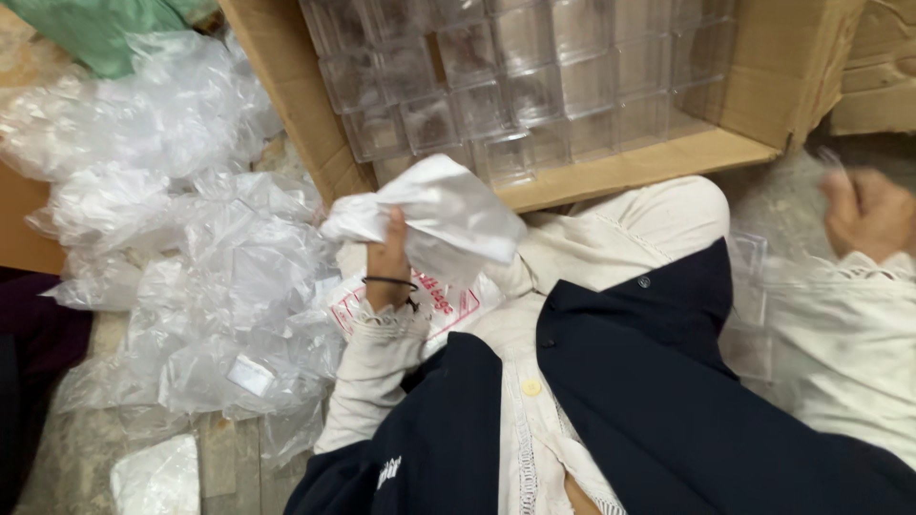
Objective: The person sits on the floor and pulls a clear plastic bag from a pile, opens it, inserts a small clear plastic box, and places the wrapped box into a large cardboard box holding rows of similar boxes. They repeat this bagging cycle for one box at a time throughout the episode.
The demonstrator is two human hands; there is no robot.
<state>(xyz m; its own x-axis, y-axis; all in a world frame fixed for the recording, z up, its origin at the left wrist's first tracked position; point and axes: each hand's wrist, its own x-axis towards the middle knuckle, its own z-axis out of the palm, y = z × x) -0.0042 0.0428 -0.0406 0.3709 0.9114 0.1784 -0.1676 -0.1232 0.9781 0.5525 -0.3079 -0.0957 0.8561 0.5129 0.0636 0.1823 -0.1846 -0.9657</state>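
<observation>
My left hand [386,262], with a black band on the wrist, grips a crumpled white cloth [439,215] just in front of a cardboard box [620,172]. Rows of clear plastic boxes [534,86] fill that cardboard box. My right hand [863,215] is blurred at the far right edge with its fingers curled. Whether it holds anything is unclear. A clear plastic box [749,277] lies beside my right sleeve. Under my left wrist sits a white packet with red print [448,305].
A heap of crumpled clear plastic bags [210,248] covers the floor on the left. A green cloth [95,29] lies at the top left. A white bag [157,477] rests at the bottom left. More cardboard [883,86] stands at the top right.
</observation>
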